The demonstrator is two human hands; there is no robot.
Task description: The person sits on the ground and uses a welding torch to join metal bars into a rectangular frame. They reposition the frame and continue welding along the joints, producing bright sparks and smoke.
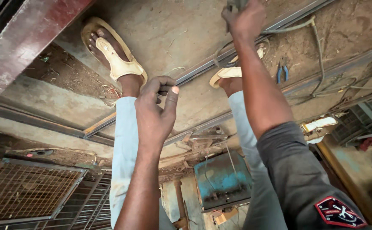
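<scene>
Head view, inverted: person bent far forward, looking back between own legs; floor fills the upper frame.

Left hand (155, 106), centre frame: fingers (172, 97) curled loosely, thumb against forefinger. May pinch something small; cannot tell. Touches no metal.

Right hand (244, 18), 12 to 1 o'clock: fingers clenched round a dark grey tool handle (233, 5), mostly out of frame, so kind unknown. A dirty grey cable (294, 26) trails from the fist toward 2 o'clock.

Long grey steel bars (203, 70) lie flat on the dusty concrete floor (169, 30), running 8 to 1 o'clock. Feet in tan sandals (114, 57) stand either side, probably steadying the stance.

Blue-handled pliers (282, 72) lie at 2 o'clock, near the bars. Blue metal box (222, 179) at 5 o'clock; wire-mesh frames (28, 191) at 8 o'clock.
</scene>
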